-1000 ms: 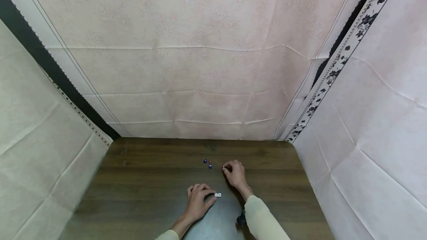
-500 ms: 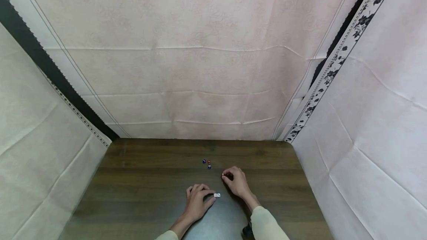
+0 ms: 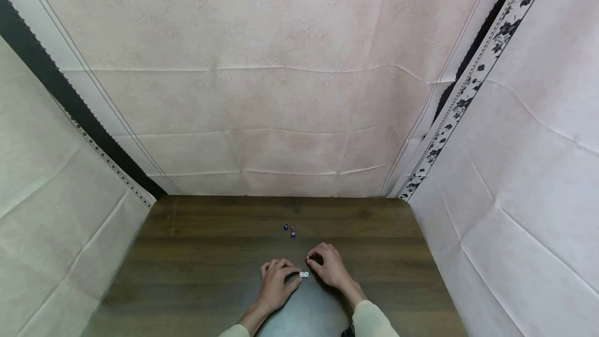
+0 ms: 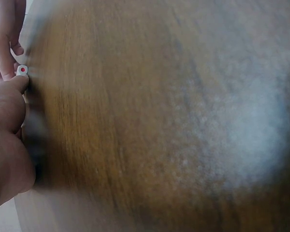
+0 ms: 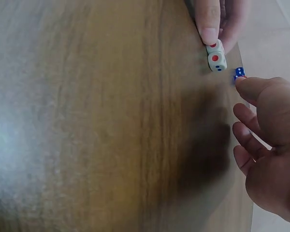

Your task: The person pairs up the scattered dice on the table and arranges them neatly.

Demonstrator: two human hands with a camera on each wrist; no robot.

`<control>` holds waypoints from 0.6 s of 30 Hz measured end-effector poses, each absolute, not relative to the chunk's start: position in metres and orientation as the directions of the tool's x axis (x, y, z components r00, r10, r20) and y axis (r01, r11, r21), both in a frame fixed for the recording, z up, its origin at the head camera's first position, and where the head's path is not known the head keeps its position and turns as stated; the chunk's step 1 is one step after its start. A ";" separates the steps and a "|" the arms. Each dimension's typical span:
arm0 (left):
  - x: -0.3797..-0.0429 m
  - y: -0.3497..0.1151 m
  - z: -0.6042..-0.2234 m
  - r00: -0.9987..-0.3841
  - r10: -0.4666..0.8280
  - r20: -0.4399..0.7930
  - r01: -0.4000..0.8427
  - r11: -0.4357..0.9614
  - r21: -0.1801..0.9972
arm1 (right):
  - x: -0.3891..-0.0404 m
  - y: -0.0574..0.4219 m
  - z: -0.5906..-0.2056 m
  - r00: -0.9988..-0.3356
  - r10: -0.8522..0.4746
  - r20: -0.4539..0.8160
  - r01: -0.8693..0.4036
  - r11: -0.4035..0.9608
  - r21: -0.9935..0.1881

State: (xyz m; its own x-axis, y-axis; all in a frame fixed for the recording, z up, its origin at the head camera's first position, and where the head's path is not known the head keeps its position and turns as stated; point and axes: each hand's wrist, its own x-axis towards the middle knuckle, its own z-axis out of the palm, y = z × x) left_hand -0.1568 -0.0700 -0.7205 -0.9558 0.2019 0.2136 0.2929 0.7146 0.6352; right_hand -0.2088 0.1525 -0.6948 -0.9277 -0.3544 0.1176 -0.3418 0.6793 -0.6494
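Observation:
Two white dice (image 3: 304,274) stand side by side on the wooden table. The thumb and index finger of my left hand (image 3: 276,285) pinch them at their left end. In the right wrist view, red pips show on the white dice (image 5: 216,59). My right hand (image 3: 331,268) pinches a small red die (image 3: 307,258) between thumb and index finger, just beyond and slightly right of the white pair. From the right wrist, my right thumb covers most of that red die, and a blue die (image 5: 239,71) shows right past the thumb tip.
Farther back on the wooden table (image 3: 210,254) lie a blue die (image 3: 286,227), a second blue die (image 3: 293,235) and another red die (image 3: 293,228), close together. Pale patterned cloth (image 3: 290,92) hangs behind the table and along both sides.
My right hand has come nearer and a little left, bringing the red die close to the white dice. The left hand keeps its place at the white dice.

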 end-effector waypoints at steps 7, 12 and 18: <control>-0.156 -0.070 -0.721 -0.953 0.199 0.227 0.300 0.718 0.628 | -0.204 0.151 -0.696 -0.923 -0.370 0.110 -0.350 0.680 -0.645; -0.156 -0.070 -0.722 -0.954 0.193 0.231 0.298 0.720 0.627 | -0.202 0.149 -0.700 -0.921 -0.369 0.123 -0.359 0.686 -0.633; -0.156 -0.070 -0.721 -0.957 0.196 0.214 0.288 0.719 0.632 | -0.202 0.148 -0.702 -0.923 -0.365 0.123 -0.356 0.683 -0.638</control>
